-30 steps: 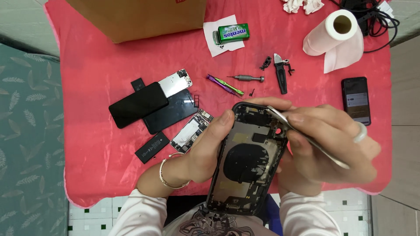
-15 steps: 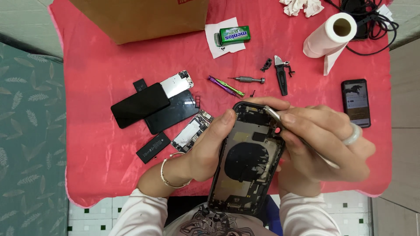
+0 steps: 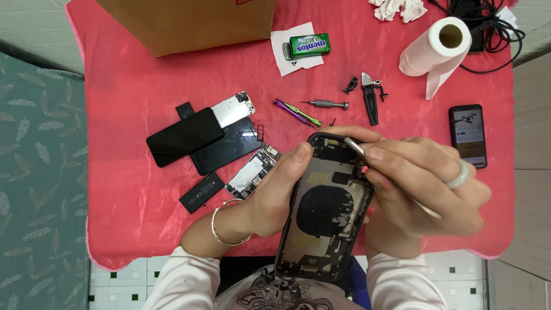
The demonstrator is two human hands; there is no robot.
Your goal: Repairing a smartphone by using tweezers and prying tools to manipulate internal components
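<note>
Lower centre of frame: the left hand (image 3: 275, 195) cradles an opened phone housing (image 3: 324, 209) — grip closed around its left edge, thumb on the upper rim. The right hand (image 3: 422, 183) pinches metal tweezers (image 3: 359, 150), tips at the housing's top right corner. On the red-covered counter (image 3: 126, 92), left of centre, lie a detached screen (image 3: 185, 136) and logic board (image 3: 252, 172) — screwdrivers (image 3: 298, 112) above.
</note>
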